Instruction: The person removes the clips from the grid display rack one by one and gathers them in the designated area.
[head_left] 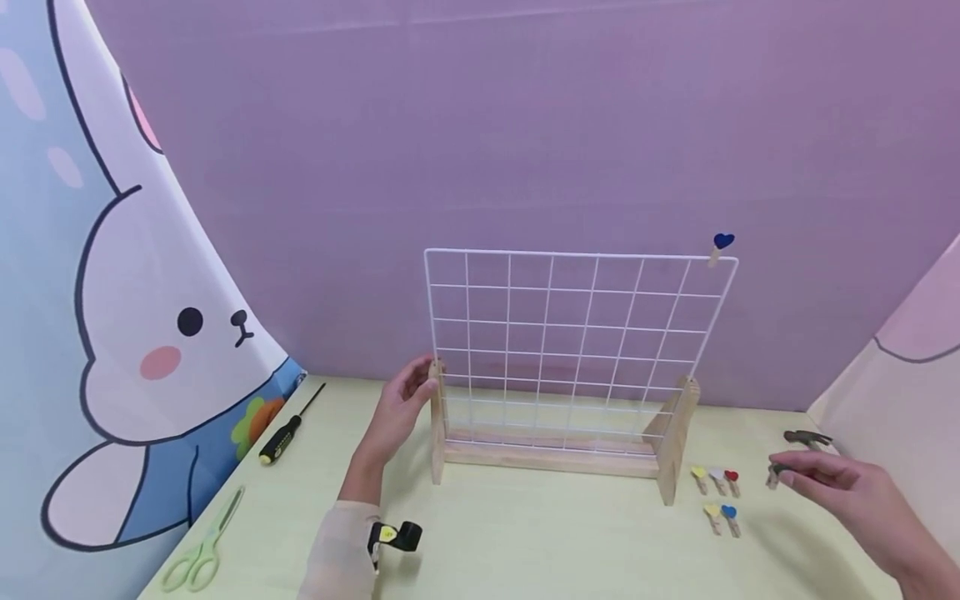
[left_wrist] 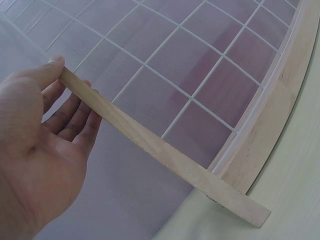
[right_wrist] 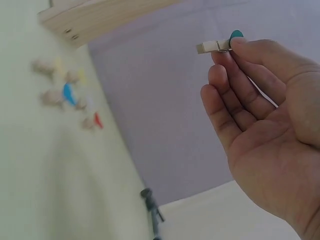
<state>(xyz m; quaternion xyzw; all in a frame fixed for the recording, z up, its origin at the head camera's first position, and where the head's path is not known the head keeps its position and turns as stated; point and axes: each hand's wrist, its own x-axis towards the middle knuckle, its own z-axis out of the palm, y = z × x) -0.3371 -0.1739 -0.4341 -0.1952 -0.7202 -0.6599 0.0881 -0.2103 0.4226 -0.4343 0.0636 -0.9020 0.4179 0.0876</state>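
A white wire grid (head_left: 570,333) stands upright in a wooden stand (head_left: 551,457) on the pale table. My left hand (head_left: 422,379) holds the top of the stand's left upright (left_wrist: 150,140), thumb on its end and fingers behind it. My right hand (head_left: 783,468) hovers to the right of the stand and pinches a small wooden clip (right_wrist: 215,46) with a teal heart between thumb and forefinger. Another clip with a blue heart (head_left: 722,243) sits on the grid's top right corner. Several loose heart clips (head_left: 717,493) lie by the stand's right foot.
A small hammer (head_left: 806,437) lies at the far right, just behind my right hand. A black-handled screwdriver (head_left: 288,429) and green scissors (head_left: 202,550) lie at the left. Purple and cartoon-rabbit backdrops wall in the table on three sides.
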